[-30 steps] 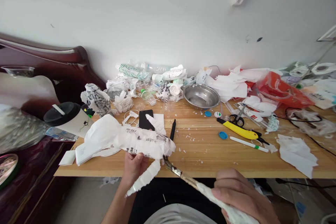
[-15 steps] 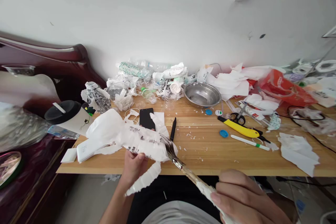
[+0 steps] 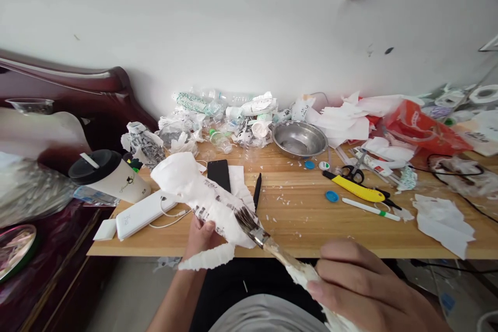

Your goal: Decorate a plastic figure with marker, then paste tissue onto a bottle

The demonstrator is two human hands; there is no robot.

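1. Left hand (image 3: pixel 202 236), lower centre of the frame: fingers curled beneath a white paper-covered figure (image 3: pixel 223 210), thumb showing at its near side; the grasp is partly hidden by the figure.
2. Figure lies slantwise at centre, above the front edge of the wooden table (image 3: pixel 303 241). Rounded, wider end points to the upper left; dark printed patches show along the body. One tapering limb (image 3: pixel 208 258) extends toward the lower left.
3. Right hand (image 3: pixel 361 282), lower right: fingers closed round the handle of a brush (image 3: pixel 259 237), its grip coated or wrapped in something white.
4. Dark bristles lie over the figure's lower right end, seemingly touching it, though contact is hard to confirm from this angle.
5. Just behind the figure: black phone (image 3: pixel 219 174) and, farther right, a black marker (image 3: pixel 257 190).
6. Left of the figure: white power bank (image 3: pixel 140 215) with a cable, then a tilted cup (image 3: pixel 116 181) with black lid and straw.
7. Centre, farther back: metal bowl (image 3: pixel 299 140), beside a heap of clear bottles (image 3: pixel 220 141) and crumpled paper.
8. Right of centre: yellow cutter (image 3: pixel 358 190), scissors (image 3: pixel 355 173), blue cap (image 3: pixel 332 196), white pen (image 3: pixel 363 208).
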